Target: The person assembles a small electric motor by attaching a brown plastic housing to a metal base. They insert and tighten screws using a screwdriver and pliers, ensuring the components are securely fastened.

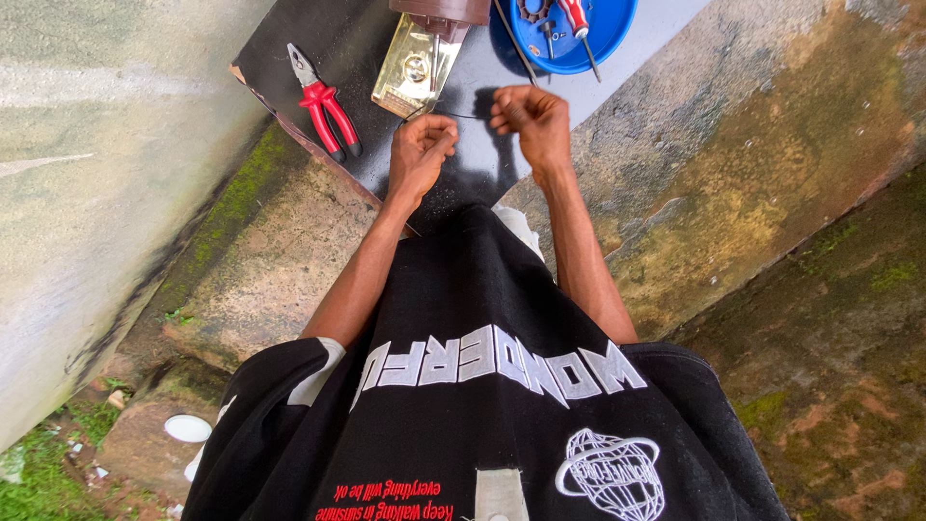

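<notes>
My left hand [422, 150] and my right hand [529, 118] are held close together over a dark board [318, 39], both with fingers pinched on a thin dark wire [468, 116] stretched between them. Just beyond my left hand lies a shiny brass-coloured metal plate [413, 69] with a brown block [442, 13] at its far end. Red-handled pliers [323, 101] lie on the board to the left of my hands.
A blue round tray [617, 39] with a red-handled screwdriver [579, 21] and small metal parts sits at the top. The board rests on mossy concrete [733, 164]. A pale wall [87, 174] rises at the left. A white lid [187, 427] lies on the ground below.
</notes>
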